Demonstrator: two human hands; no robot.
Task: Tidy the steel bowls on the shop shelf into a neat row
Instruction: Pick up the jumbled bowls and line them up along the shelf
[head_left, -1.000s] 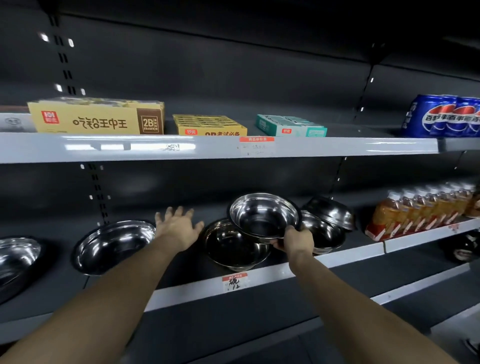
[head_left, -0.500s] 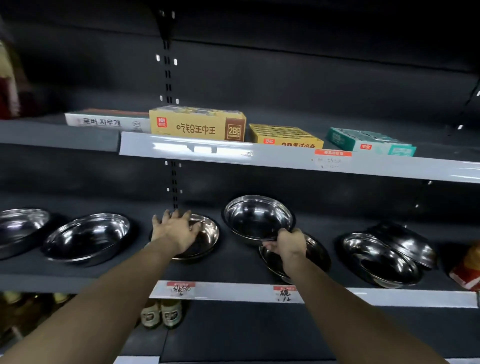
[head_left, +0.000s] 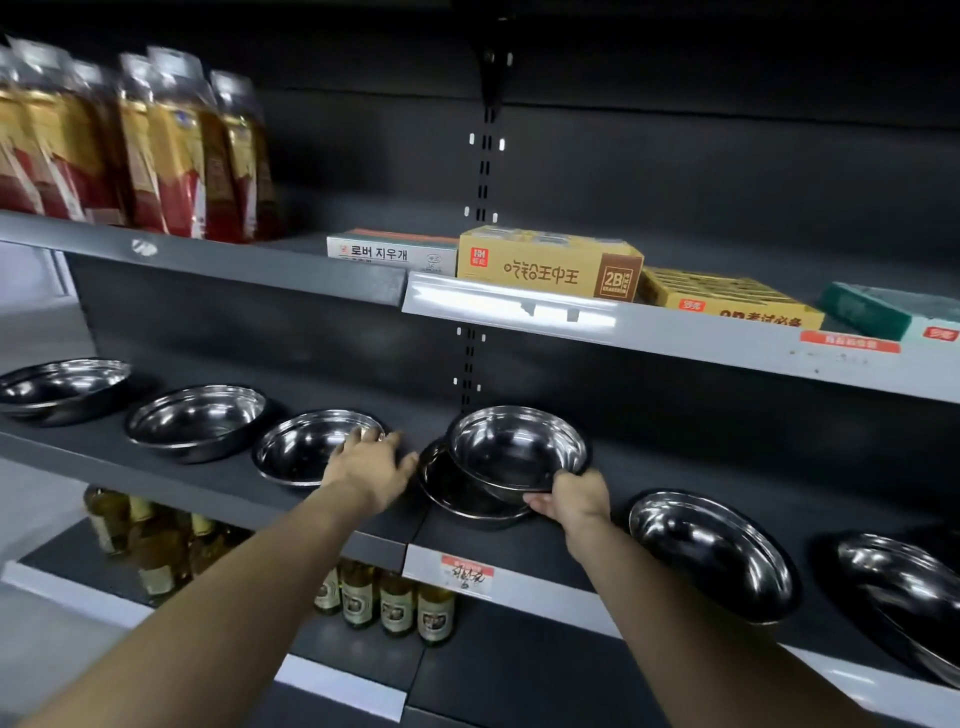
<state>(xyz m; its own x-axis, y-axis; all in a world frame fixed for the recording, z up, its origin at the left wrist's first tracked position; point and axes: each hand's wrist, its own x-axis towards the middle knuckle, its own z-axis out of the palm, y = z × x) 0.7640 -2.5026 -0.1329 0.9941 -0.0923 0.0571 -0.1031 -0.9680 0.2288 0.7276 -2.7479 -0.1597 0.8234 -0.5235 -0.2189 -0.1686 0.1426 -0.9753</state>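
Note:
Several steel bowls stand along the dark middle shelf (head_left: 218, 483). My right hand (head_left: 574, 501) grips the near rim of a tilted steel bowl (head_left: 517, 447), which overlaps a second bowl (head_left: 457, 499) lying under it. My left hand (head_left: 371, 465) rests flat, fingers spread, on the right rim of another bowl (head_left: 306, 447). Further left sit two more bowls (head_left: 197, 418) (head_left: 60, 382). To the right lie a bowl (head_left: 711, 553) and a stacked pair (head_left: 906, 587) at the frame's edge.
The upper shelf (head_left: 675, 332) overhangs the bowls and carries a yellow eraser box (head_left: 545, 262), a white box (head_left: 389, 252), further boxes and bagged goods (head_left: 140, 145). Small bottles (head_left: 384, 603) stand on the shelf below. A price label (head_left: 467, 571) marks the shelf's front edge.
The view has swung left, revealing more bowls and the bagged goods. My right hand has carried its bowl down over another bowl. My left hand has moved from the shelf onto a bowl's right rim.

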